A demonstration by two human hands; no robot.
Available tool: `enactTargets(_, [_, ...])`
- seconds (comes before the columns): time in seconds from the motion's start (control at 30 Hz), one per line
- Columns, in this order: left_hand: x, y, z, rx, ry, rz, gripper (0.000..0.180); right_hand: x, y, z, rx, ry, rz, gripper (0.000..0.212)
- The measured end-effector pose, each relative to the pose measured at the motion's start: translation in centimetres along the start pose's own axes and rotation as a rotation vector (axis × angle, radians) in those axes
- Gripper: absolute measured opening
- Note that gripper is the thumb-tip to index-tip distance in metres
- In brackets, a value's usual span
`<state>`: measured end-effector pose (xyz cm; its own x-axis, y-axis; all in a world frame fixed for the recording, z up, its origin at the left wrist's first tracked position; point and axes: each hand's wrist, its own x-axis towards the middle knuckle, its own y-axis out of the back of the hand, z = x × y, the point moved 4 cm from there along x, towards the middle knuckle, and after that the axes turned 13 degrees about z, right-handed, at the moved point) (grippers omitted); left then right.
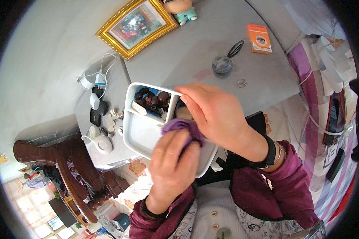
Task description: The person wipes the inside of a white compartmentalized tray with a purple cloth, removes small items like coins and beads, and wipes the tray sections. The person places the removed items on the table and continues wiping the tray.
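A white divided tray (pixel 136 131) is held tilted over the grey table's near edge. My right hand (pixel 215 113) grips its far rim, thumb and fingers closed on the wall. My left hand (pixel 174 161) is closed round a bunched purple cloth (pixel 183 126), which presses into the large compartment. Dark brown beads (pixel 152 99) and a small white piece (pixel 139 107) lie in the far-left compartment. The compartment beside it holds something tan, mostly hidden by my right hand.
On the table (pixel 167 59) stand a gold photo frame (pixel 137 28), a figurine (pixel 182 12), an orange box (pixel 260 38), a round grey object (pixel 222 65) and a black hair clip (pixel 235 48). Chargers with cables (pixel 95 85) and small items lie left. A brown wooden chair (pixel 64 167) stands lower left.
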<state>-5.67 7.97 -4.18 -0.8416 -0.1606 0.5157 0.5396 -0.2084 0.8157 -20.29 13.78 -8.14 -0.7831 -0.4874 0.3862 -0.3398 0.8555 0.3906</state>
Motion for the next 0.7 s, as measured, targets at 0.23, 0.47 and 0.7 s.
enactTargets(0.23, [-3.7, 3.7, -0.7, -1.041, 0.615, 0.031, 0.011, 0.3, 0.2, 0.2, 0.019, -0.012, -0.04, 0.018])
enactTargets(0.47, [-2.4, 8.8, -7.3, 0.139, 0.43, 0.45, 0.01, 0.1, -0.2, 0.3, 0.003, 0.012, -0.035, 0.018])
enactTargets(0.7, [-4.7, 4.8, -5.0, 0.286, 0.287, 0.034, 0.015, 0.1, -0.1, 0.2, -0.03, 0.044, 0.004, 0.017])
